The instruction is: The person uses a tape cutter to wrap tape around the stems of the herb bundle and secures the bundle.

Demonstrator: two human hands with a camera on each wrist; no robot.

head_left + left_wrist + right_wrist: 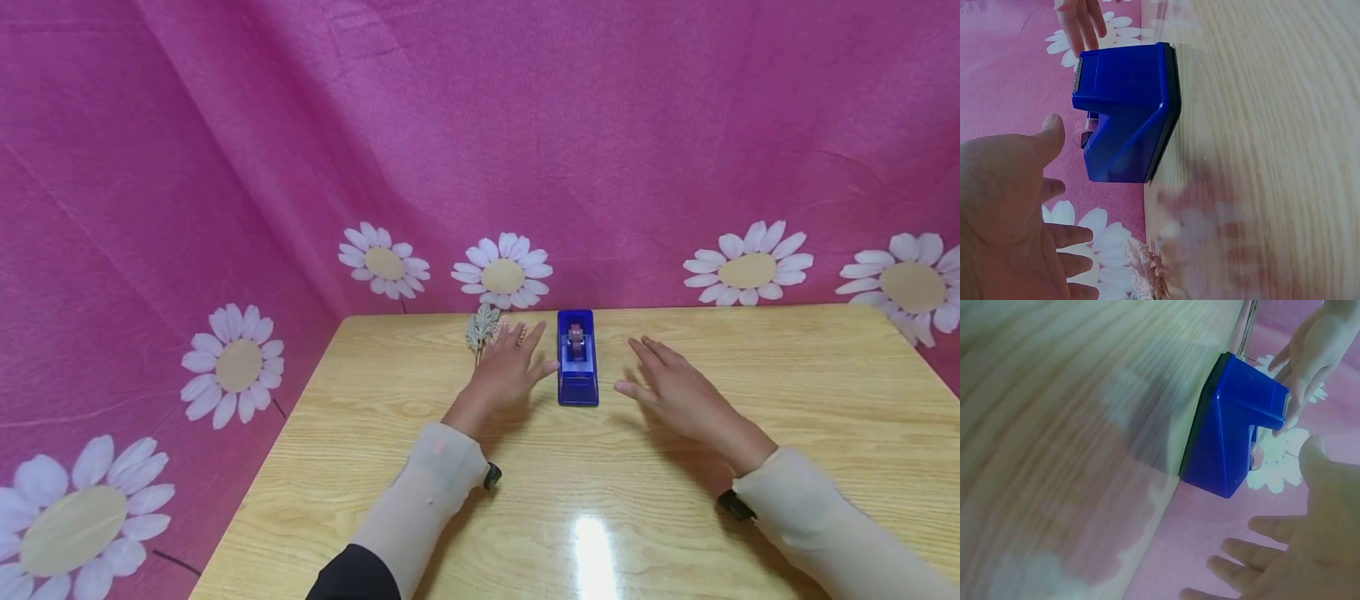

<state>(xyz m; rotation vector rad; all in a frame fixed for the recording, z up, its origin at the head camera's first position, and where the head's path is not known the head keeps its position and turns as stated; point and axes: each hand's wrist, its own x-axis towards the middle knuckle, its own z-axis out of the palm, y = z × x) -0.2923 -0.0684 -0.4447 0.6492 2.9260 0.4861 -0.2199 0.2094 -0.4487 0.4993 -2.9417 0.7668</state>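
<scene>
A blue tape dispenser stands upright on the table near its back edge, a small pinkish roll set in its top. To its left my left hand hovers with fingers spread, holding nothing; the thumb comes close to the dispenser's side. On the other side my right hand is also held out, fingers extended, a gap between it and the dispenser. The left wrist view shows the blue side wall and serrated cutter of the dispenser, apart from the left palm.
Behind the left hand lie dried flower stems, with a grey-green leafy sprig and pink blossoms. A pink cloth with white daisies hangs behind and left of the wooden table. The tabletop reflects light near the front.
</scene>
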